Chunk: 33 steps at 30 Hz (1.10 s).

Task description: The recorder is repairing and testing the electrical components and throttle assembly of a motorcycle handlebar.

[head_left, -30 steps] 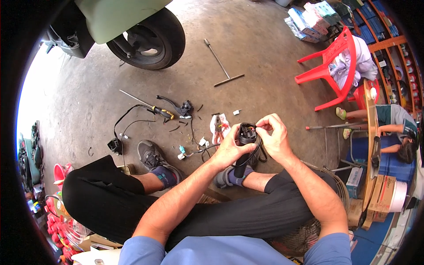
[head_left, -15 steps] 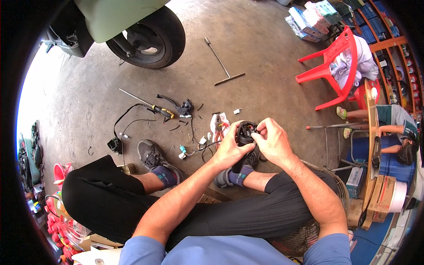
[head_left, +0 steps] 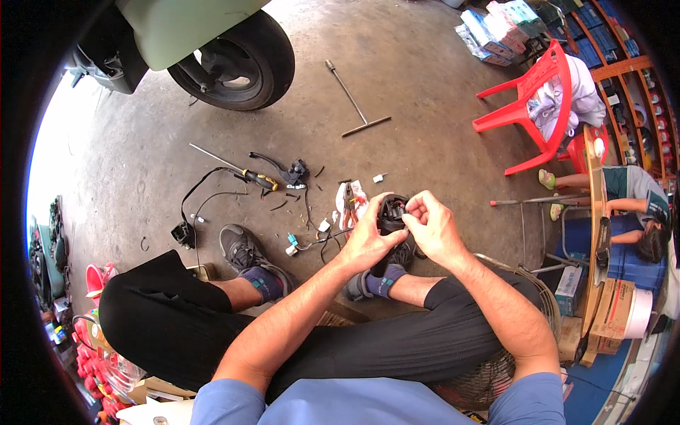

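My left hand (head_left: 370,241) is wrapped round a rounded black plastic housing (head_left: 390,211), whose open, hollow side faces up, with a bit of red inside. Thumb and forefinger of my right hand (head_left: 439,228) pinch together at the housing's right edge; whatever they grip is too small to make out. A cable with teal and white connectors (head_left: 292,244) trails over the floor just left of my left hand. Beyond the hands, pliers (head_left: 348,198) lie on a red-and-white cloth or wrapper (head_left: 360,202).
A screwdriver (head_left: 262,181), a black lever assembly (head_left: 296,171) and black scraps lie ahead to the left. Further off are a T-handle wrench (head_left: 354,106) and a scooter wheel (head_left: 244,67). At right stand a red chair (head_left: 531,106) and a table, where another person (head_left: 641,205) leans.
My right fingertips have shifted slightly at the housing's edge, and its hollow inside shows a little more. The left hand keeps its hold.
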Motion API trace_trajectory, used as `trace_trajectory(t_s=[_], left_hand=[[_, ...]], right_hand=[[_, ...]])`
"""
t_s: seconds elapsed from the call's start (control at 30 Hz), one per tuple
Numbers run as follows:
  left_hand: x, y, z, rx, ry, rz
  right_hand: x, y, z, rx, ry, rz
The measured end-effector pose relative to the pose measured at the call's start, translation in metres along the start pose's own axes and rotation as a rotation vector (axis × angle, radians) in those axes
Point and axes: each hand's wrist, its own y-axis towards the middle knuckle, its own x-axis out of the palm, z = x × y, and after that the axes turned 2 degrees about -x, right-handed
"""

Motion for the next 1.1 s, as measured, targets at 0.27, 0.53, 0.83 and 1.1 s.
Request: trace_trajectory(t_s=[0.27,0.53,0.83,1.1], left_hand=[[-0.003,0.002,-0.001,-0.021,-0.051,-0.062],[-0.002,-0.002,0.004,-0.057,0.087,-0.102],[-0.001,-0.002,0.007,-0.090,0.056,-0.101],[-0.003,-0.003,0.009,-0.062,0.078,-0.100]], right_hand=[[-0.009,0.000,-0.007,-0.261,-0.279,-0.075],[-0.013,0.005,-0.005,-0.145,-0.242,-0.176],[-0.015,0.010,-0.003,-0.106,-0.133,-0.112],[-0.015,0.008,-0.010,-0.240,-0.238,-0.229]])
